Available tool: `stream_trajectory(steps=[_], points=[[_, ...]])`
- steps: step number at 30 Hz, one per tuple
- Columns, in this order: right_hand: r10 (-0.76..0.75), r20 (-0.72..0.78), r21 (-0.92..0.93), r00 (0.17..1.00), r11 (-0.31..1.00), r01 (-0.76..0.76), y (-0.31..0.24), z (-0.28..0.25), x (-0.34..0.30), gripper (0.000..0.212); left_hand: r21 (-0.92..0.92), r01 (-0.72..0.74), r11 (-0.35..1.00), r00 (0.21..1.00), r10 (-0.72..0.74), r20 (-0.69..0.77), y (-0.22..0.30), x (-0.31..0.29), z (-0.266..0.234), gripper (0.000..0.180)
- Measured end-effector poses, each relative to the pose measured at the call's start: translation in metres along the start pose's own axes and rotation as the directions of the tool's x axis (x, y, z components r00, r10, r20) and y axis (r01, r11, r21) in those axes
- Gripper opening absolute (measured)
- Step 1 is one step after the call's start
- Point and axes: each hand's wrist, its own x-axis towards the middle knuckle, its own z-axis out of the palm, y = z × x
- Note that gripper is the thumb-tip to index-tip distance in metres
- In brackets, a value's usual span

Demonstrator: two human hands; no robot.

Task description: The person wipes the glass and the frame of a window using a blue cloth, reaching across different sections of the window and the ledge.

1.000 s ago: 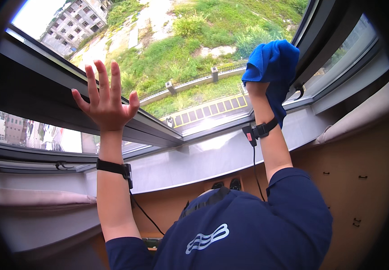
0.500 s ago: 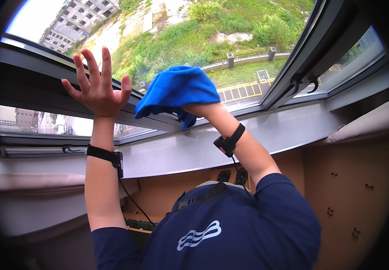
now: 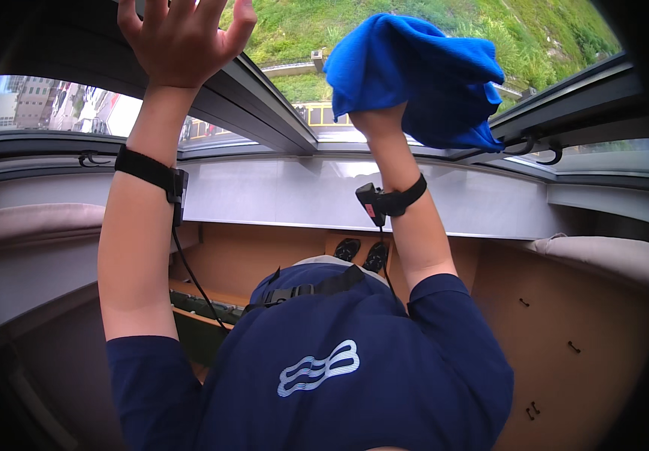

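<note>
My left hand (image 3: 181, 46) is raised at the upper left, its fingers spread and cut off by the picture's top edge. It is against or just in front of the dark window frame (image 3: 264, 105); whether it touches cannot be told. A bright blue cloth (image 3: 422, 75) drapes over my right hand (image 3: 379, 122), which holds it up before the window glass (image 3: 287, 41). The cloth hides the fingers of that hand, and a loose part of it hangs to the right. Nothing is in my left palm as far as it shows.
Below the window runs a pale grey sill (image 3: 264, 192). Black window handles (image 3: 538, 150) stick out at the right, and another handle (image 3: 93, 159) sits at the left. Beige cushions (image 3: 602, 255) flank the sill. Wooden cabinet fronts (image 3: 557, 338) stand at the lower right.
My right hand has carried the cloth up and to the right across the glass. My left hand has gone higher, still spread. The whole view has turned somewhat.
</note>
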Motion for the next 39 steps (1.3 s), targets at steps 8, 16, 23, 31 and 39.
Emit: stream_trajectory(steps=[8, 16, 23, 31, 39], points=[[-0.211, 0.281, 0.493, 0.936, 0.868, 0.048, -0.080, 0.028, 0.017, 0.030, -0.118, 0.043, 0.992, 0.998, -0.036, 0.057, -0.008, -0.010, -0.010, 0.054], [0.352, -0.173, -0.114, 0.920, 0.920, -0.374, 0.156, -0.172, 0.024, 0.032, -0.212, 0.018, 0.977, 0.999, -0.027, -0.043, -0.010, -0.006, -0.007, 0.056], [0.446, -0.127, 0.323, 0.886, 0.863, -0.388, 0.040, -0.048, 0.013, 0.028, -0.277, 0.037, 0.960, 0.982, -0.086, -0.166, -0.010, -0.016, 0.008, 0.061], [-0.285, 0.362, 0.127, 0.888, 0.958, 0.256, -0.105, 0.047, 0.019, 0.016, -0.289, 0.034, 0.957, 0.992, -0.067, -0.105, -0.007, -0.009, -0.004, 0.055], [-0.373, 0.464, 0.066, 0.804, 0.919, 0.388, 0.013, -0.050, 0.039, 0.039, -0.226, 0.032, 0.974, 0.992, -0.057, -0.108, -0.011, -0.011, 0.000, 0.053]])
